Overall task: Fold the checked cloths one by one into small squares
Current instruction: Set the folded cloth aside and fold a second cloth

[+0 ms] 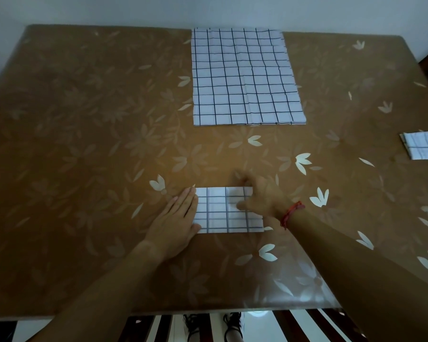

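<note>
A white checked cloth (222, 213), folded to a small rectangle, lies on the brown flowered table near me. My left hand (177, 217) lies flat with straight fingers on the cloth's left edge. My right hand (259, 196) has its fingers curled over the cloth's right end, thumb on top, pinching that end. A stack of unfolded checked cloths (245, 77) lies spread at the far middle of the table. A small folded checked cloth (421, 145) sits at the right edge of view.
The table (84, 144) has a glossy brown cover with pale flower prints. Its near edge runs along the bottom, with a slatted seat and shoes (213, 327) below. A wall stands behind the far edge.
</note>
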